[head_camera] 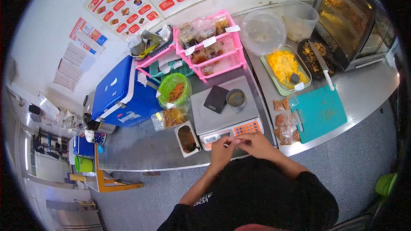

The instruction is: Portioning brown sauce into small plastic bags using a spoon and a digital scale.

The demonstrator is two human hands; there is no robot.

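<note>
My left hand (pixel 221 150) and my right hand (pixel 254 144) meet at the fingertips above the near edge of an orange and white countertop scale (pixel 210 138). Whether something small is between the fingers cannot be made out. On the scale's wide metal platform (pixel 202 117) lie a small black digital scale (pixel 216 99) and, at its right, a round metal cup (pixel 237 99) with dark contents. Left of the scale stands a metal pan (pixel 187 139) of dark food, beside a clear bag of orange-brown food (pixel 173 117) and a green basket (pixel 165 88).
Pink stacked baskets (pixel 221 64) hold bagged food behind the scale, near a blue cooler (pixel 112 89). To the right are a teal cutting board (pixel 321 115), small filled bags (pixel 284 128), a tray of yellow food (pixel 284 65) and a knife (pixel 319 57) on a dark round dish.
</note>
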